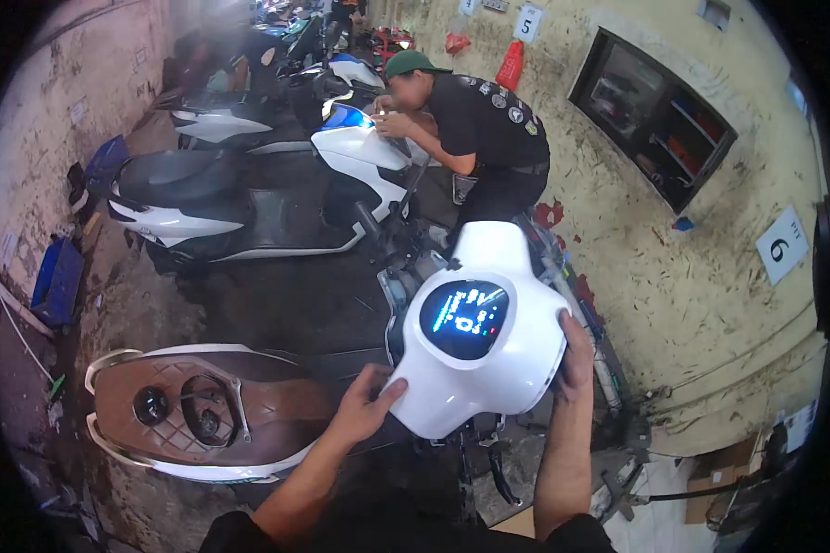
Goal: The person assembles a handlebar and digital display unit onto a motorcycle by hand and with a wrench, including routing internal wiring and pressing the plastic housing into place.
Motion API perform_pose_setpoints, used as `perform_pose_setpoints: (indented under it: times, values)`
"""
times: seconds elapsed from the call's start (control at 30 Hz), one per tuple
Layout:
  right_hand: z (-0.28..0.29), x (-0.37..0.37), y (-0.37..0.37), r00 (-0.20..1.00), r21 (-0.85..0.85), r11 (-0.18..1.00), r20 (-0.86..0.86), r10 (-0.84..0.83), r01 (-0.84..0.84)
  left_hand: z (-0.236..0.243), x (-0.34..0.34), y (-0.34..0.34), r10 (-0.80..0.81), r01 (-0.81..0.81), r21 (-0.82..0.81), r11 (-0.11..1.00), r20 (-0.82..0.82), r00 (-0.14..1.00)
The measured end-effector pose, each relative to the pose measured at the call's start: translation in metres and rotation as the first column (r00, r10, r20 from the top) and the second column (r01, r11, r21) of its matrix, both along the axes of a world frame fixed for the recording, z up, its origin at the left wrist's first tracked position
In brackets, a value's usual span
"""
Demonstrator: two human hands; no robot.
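A white rectangular sheet (782,246) on the stained pale-yellow wall (724,318) at right carries one large dark numeral under a short line of small letters. A similar white rectangular sign (529,22), higher and farther along, bears the same layout with a different numeral; a third white sign (468,5) is cut by the upper edge. On the glossy white plastic handlebar cover (503,369), a dark rounded display (466,320) glows with white and blue characters, mostly smeared by glare. Round pale emblems dot a co-worker's black short-sleeved shirt (475,115), their lettering too small to read
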State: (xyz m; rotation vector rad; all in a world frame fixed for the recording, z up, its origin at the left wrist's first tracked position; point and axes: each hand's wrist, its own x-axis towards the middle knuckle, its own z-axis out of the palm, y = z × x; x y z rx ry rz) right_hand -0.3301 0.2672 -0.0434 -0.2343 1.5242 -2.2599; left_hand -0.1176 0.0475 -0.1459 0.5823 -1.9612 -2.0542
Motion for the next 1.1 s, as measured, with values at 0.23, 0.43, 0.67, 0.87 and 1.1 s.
perform_pose_setpoints:
  times: [0.23, 0.43, 0.67, 0.87, 1.1]
  values:
    - [0.026, -0.034, -0.028, 0.998, 0.224, 0.973, -0.027, 0.062, -0.054, -0.012, 0.002, 0.019, -0.022, 0.027, 0.089, 0.996, -0.051, 0.998]
    - [0.027, -0.016, -0.018, 0.981, 0.408, 0.900, -0.170, -0.090, 0.153, -0.002, 0.002, 0.026, 0.016, -0.003, 0.167, 0.986, -0.074, 0.997]
    - [0.030, -0.023, -0.015, 0.925, 0.402, 0.872, -0.358, -0.132, 0.280, -0.002, 0.007, 0.044, 0.050, -0.023, 0.268, 0.963, -0.092, 0.994]
    - [0.025, -0.019, -0.010, 0.952, 0.381, 0.890, -0.264, -0.156, 0.251, -0.087, 0.029, 0.042, 0.076, -0.067, 0.196, 0.978, -0.042, 0.996]
    - [0.014, -0.002, -0.007, 0.963, 0.276, 0.932, -0.195, -0.186, 0.236, -0.141, 0.033, 0.086, -0.402, 0.403, 0.052, 0.914, -0.031, 0.915]
